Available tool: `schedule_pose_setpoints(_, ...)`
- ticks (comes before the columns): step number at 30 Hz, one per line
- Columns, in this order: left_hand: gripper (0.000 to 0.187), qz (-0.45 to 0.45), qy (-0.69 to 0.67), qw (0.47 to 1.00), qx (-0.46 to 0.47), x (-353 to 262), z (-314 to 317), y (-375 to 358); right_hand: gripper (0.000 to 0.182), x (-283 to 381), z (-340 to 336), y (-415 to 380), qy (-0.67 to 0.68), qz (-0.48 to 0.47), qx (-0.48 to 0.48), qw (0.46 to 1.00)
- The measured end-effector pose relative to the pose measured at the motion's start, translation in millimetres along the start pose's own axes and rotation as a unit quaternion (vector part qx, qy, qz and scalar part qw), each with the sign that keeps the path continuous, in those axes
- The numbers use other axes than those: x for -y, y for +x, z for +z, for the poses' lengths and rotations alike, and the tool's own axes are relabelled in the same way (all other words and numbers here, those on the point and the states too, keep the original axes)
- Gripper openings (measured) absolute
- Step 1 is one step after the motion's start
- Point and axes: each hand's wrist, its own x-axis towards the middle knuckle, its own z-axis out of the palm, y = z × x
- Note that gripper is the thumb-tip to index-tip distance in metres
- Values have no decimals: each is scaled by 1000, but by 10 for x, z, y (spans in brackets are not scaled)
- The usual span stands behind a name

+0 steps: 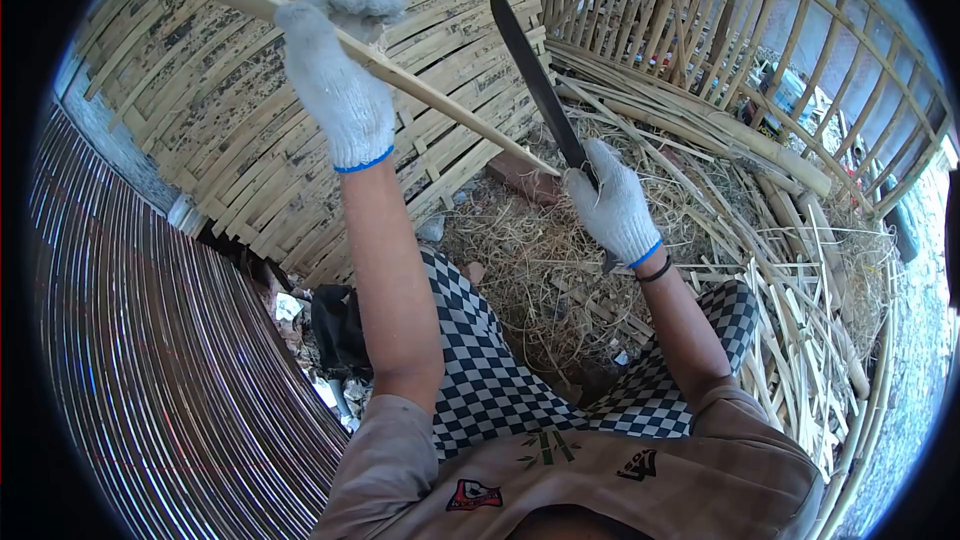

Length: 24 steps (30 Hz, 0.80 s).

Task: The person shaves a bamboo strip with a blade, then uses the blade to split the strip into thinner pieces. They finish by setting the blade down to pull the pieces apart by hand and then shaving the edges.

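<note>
My left hand point(338, 65), in a white knit glove, grips a long pale bamboo strip point(440, 105) that slants from the upper left down to the centre. In my gloved right hand point(612, 205) is a long dark machete point(535, 75), its blade pointing up and left. The strip's lower tip ends next to my right hand, close to the base of the blade. Below my arms are my knees in black-and-white checked trousers point(490, 370).
A woven bamboo panel point(230, 90) leans behind my left hand. An open bamboo lattice frame point(760, 30) stands at the upper right. Shavings and split bamboo strips point(790, 320) litter the ground. A ribbed curved mat point(150, 360) fills the left side.
</note>
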Motion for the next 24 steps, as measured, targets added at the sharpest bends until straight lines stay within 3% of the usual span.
schedule_pose_setpoints(1, 58, 7, -21, 1000, -5, -31, -62, 17, 38, 83, -6, -16, 20, 8, 12, 1000)
schedule_pose_setpoints(2, 56, 12, -41, 999, -9, -83, -153, 60, 39, 97, 22, -25, 0, -51, -34, 998)
schedule_pose_setpoints(4, 53, 20, -71, 997, -8, -169, -203, 66, 40, 308, -49, 6, -16, -20, 0, 1000)
schedule_pose_setpoints(7, 54, -100, -231, 963, 96, -207, -342, 133, 34, 426, -67, 89, -35, -14, 13, 999)
schedule_pose_setpoints(9, 59, -140, -251, 938, 193, -202, -359, 217, 30, 442, -80, 99, -53, -45, -3, 998)
schedule_pose_setpoints(11, 64, -127, -216, 956, 149, -243, 6, 250, 29, 425, -123, 165, -81, -101, -42, 991)
schedule_pose_setpoints(12, 67, -156, -309, 896, 279, -106, -12, 446, 28, 536, -229, 195, -51, -59, 2, 997)
schedule_pose_setpoints(15, 61, -163, -217, 937, 218, 53, 274, 645, 27, 751, -421, 310, -16, -30, 1, 999)
schedule_pose_setpoints(16, 60, -175, -237, 931, 215, 161, 367, 726, 27, 709, -437, 395, -57, -102, -30, 993)
schedule_pose_setpoints(19, 58, -215, -264, 918, 203, 378, 687, 890, 30, 764, -503, 577, -83, -63, -22, 994)
schedule_pose_setpoints(23, 56, -252, -213, 930, 160, 569, 1027, 1011, 31, 680, -503, 911, -113, -112, -77, 984)
schedule_pose_setpoints(24, 56, -260, -208, 930, 152, 641, 1082, 1061, 31, 796, -580, 971, -120, -69, -54, 989)
